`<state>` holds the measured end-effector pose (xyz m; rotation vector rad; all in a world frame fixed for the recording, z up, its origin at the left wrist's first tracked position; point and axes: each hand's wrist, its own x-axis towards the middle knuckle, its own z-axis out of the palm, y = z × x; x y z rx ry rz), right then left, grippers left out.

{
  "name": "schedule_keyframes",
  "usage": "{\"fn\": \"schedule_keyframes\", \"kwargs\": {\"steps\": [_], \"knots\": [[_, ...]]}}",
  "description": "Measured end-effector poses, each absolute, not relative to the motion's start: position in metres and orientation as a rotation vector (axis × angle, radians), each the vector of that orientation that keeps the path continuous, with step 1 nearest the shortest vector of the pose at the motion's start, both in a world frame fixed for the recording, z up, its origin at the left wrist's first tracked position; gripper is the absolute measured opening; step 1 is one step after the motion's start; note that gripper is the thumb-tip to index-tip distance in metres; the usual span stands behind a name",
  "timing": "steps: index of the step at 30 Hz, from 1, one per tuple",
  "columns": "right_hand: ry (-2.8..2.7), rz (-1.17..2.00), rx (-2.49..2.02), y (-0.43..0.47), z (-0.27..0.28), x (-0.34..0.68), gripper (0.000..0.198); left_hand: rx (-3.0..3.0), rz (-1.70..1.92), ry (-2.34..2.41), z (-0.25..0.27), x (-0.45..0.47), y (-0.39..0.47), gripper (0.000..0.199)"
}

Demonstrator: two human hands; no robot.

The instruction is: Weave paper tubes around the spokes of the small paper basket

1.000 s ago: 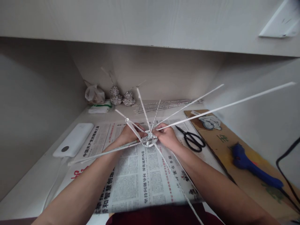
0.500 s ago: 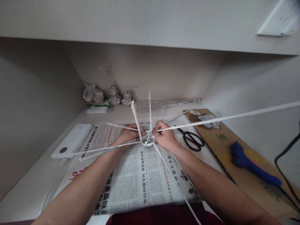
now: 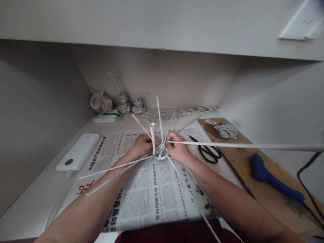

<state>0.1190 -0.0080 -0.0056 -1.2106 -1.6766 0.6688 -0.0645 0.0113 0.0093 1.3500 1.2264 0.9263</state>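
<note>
Between my hands is a small woven base (image 3: 160, 154) of rolled newspaper, with several paper rods standing up and spreading out from it. My left hand (image 3: 143, 146) is closed on the base's left side, its fingertips partly hidden behind an upright rod (image 3: 153, 138). On the other side my right hand (image 3: 177, 147) pinches a long white paper rod (image 3: 227, 145) close to the weave. This rod runs out to the right edge of view. Other rods lie over my left forearm and slant down toward the front.
Newspaper (image 3: 141, 192) covers the table. Black scissors (image 3: 209, 152) lie right of my hand, beside cardboard (image 3: 273, 202) bearing a blue glue gun (image 3: 274, 179). A white power bank (image 3: 78, 152) lies left. Behind stand two woven gourds (image 3: 124, 104) and a bundle of rods (image 3: 182, 114).
The long rod in my right hand has swung lower, from slanting upward to nearly level. The woven base has turned and tilted slightly, shifting its upright rods. Both hands keep their hold.
</note>
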Motion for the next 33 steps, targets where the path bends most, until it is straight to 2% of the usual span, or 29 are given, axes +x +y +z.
{"fn": "schedule_keyframes", "kwargs": {"steps": [8, 15, 22, 26, 33], "knots": [[-1.712, 0.613, -1.192, -0.007, -0.003, 0.122, 0.012, 1.28, 1.026, 1.124, -0.006, -0.061, 0.015, 0.039], [-1.719, 0.651, -1.208, -0.008, -0.004, 0.119, 0.009, 1.307, 1.118, 1.121, -0.01, -0.053, 0.013, 0.031], [-1.592, 0.78, -1.351, -0.005, -0.003, 0.117, 0.013, 1.305, 1.204, 1.13, -0.003, -0.047, 0.007, 0.035], [-1.47, 0.935, -1.426, -0.002, -0.006, 0.119, 0.017, 1.327, 1.229, 1.096, -0.004, -0.046, 0.009, 0.031], [-1.372, 1.002, -1.452, 0.0, -0.007, 0.121, 0.013, 1.317, 1.164, 1.128, -0.005, -0.052, 0.014, 0.032]]}}
